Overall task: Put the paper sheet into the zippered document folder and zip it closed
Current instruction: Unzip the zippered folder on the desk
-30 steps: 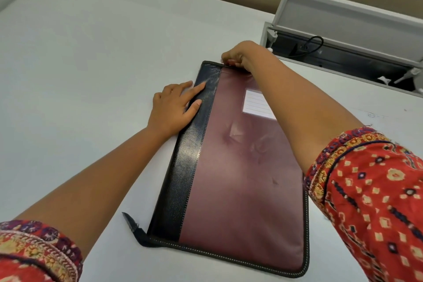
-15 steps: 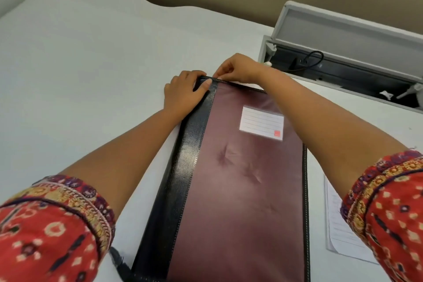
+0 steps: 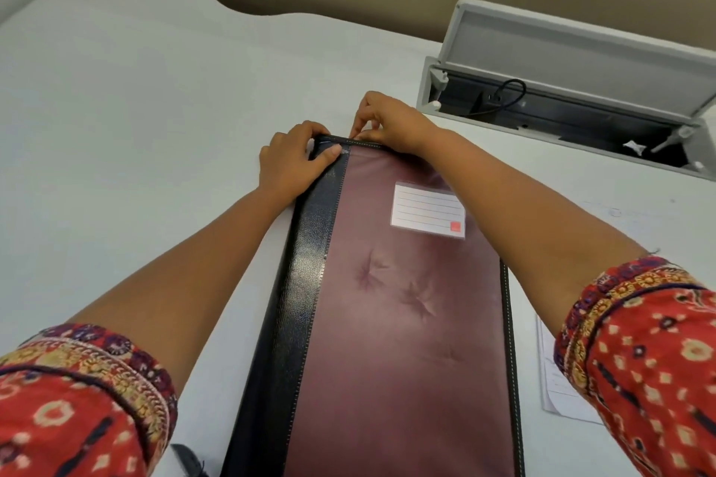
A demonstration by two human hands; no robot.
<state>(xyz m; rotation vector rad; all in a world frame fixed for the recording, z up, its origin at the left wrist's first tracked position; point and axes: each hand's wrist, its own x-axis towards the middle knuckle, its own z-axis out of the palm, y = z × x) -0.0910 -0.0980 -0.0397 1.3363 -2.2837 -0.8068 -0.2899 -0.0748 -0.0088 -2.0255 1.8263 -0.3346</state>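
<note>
Right, the white bench (image 3: 155, 97) carries everything here, and the zippered document folder (image 3: 403, 321) lies flat and shut down its middle, maroon face up. Off to its right, a paper sheet (image 3: 558, 395) pokes out from under the sleeve, so it isn't inside yet. Left hand (image 3: 290, 163) presses the far left corner, thumb down on the black spine strip. Right hand (image 3: 387, 124) has its grip pinched tight at the far edge, seemingly on the zipper pull, though the pull itself is hidden. I'd say unzipping is the step; next comes a steady drag around the edge.
</note>
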